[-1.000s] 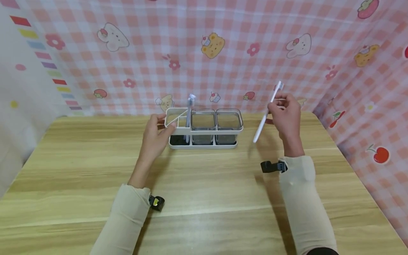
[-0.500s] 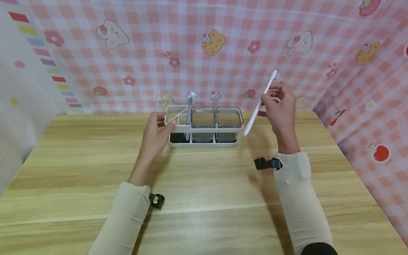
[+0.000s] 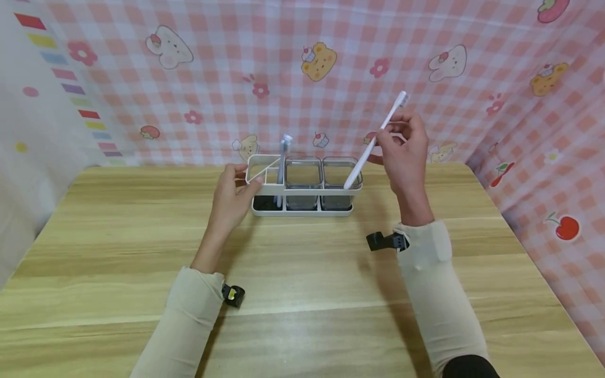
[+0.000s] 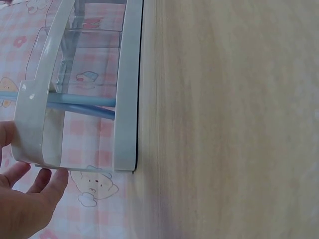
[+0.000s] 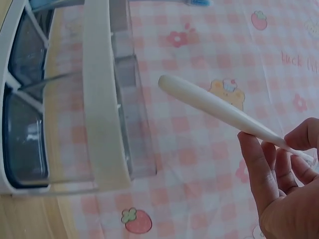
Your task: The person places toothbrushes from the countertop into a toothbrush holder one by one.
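Note:
A white toothbrush holder stands on the table, with two clear square cups in its middle and right slots. My left hand grips its left end, thumb in front and fingers behind. Blue toothbrushes stand in the divided left section; the left wrist view shows two handles, while in the head view they overlap. Between thumb and fingers, my right hand pinches a white toothbrush near its bristle end. Its handle slants down to the left, and the handle end hangs above the right cup.
The wooden table reaches back to a pink checked cloth hung behind the holder. More of that cloth hangs along the right side. A wrist camera sits on the left sleeve and another camera on the right.
My right hand has moved left and up with the white toothbrush, bringing its handle end from beside the holder to over the right cup. The left hand keeps its grip on the holder.

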{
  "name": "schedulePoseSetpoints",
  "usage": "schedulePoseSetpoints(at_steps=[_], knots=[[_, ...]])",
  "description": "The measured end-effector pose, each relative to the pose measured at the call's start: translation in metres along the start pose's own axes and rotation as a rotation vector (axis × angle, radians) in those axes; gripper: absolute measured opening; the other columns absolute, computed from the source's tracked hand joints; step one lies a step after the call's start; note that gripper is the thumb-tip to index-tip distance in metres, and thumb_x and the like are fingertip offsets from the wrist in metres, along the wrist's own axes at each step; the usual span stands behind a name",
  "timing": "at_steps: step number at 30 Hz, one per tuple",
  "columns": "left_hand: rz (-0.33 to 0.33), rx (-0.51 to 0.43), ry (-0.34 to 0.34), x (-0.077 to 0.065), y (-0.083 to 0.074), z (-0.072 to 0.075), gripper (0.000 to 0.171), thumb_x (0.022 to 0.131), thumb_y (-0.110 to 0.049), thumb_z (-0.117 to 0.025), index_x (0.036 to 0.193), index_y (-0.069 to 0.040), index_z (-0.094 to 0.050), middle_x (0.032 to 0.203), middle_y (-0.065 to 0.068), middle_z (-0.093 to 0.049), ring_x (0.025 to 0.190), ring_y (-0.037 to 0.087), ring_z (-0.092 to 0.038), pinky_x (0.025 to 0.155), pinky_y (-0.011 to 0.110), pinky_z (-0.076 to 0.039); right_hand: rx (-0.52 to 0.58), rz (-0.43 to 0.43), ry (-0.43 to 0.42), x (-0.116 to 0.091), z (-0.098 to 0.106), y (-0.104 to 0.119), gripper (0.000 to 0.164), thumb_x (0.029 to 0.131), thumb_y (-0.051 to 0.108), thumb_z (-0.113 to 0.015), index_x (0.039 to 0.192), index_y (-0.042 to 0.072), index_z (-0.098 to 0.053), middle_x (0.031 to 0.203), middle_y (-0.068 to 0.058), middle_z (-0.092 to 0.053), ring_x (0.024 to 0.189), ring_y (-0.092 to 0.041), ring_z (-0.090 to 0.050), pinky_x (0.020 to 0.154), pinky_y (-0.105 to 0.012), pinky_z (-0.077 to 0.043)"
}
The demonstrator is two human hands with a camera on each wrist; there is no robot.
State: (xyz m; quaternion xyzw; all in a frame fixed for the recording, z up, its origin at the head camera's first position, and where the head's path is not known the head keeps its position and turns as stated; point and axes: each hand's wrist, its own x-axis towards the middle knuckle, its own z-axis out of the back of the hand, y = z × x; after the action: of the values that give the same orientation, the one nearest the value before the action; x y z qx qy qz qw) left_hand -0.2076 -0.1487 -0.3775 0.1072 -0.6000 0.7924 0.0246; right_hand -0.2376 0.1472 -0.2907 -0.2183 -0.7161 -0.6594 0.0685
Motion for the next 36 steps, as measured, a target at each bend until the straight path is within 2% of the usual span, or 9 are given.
schedulePoseSetpoints(at_steps=[11, 19, 36], knots=[[-0.001, -0.001, -0.002, 0.001, 0.001, 0.001, 0.046, 0.098, -0.013, -0.064, 0.133, 0.011, -0.046, 0.128, 0.026, -0.051, 0.117, 0.034, -0.053, 0.104, 0.042, -0.049, 0.018, 0.070, 0.036, 0.001, -0.017, 0.008, 0.021, 0.093, -0.007, -0.055, 0.107, 0.008, -0.052, 0.094, -0.009, -0.050, 0.071, -0.019, -0.059, 0.059, -0.033, -0.062], [0.001, 0.003, 0.001, 0.000, -0.001, 0.001, 0.046, 0.098, -0.013, -0.064, 0.132, 0.011, -0.047, 0.128, 0.027, -0.050, 0.117, 0.034, -0.052, 0.104, 0.043, -0.048, 0.032, 0.064, 0.083, -0.003, -0.032, 0.008, 0.021, 0.094, -0.006, -0.055, 0.108, 0.009, -0.049, 0.095, -0.008, -0.049, 0.075, -0.018, -0.061, 0.063, -0.035, -0.063], [-0.021, 0.030, -0.012, -0.002, -0.002, 0.000, 0.046, 0.096, -0.016, -0.064, 0.131, 0.010, -0.047, 0.126, 0.026, -0.052, 0.114, 0.034, -0.054, 0.102, 0.044, -0.050, 0.031, 0.164, 0.180, -0.014, -0.065, 0.003, 0.020, 0.096, -0.006, -0.052, 0.110, 0.007, -0.045, 0.095, -0.006, -0.049, 0.079, -0.022, -0.059, 0.067, -0.041, -0.063]])
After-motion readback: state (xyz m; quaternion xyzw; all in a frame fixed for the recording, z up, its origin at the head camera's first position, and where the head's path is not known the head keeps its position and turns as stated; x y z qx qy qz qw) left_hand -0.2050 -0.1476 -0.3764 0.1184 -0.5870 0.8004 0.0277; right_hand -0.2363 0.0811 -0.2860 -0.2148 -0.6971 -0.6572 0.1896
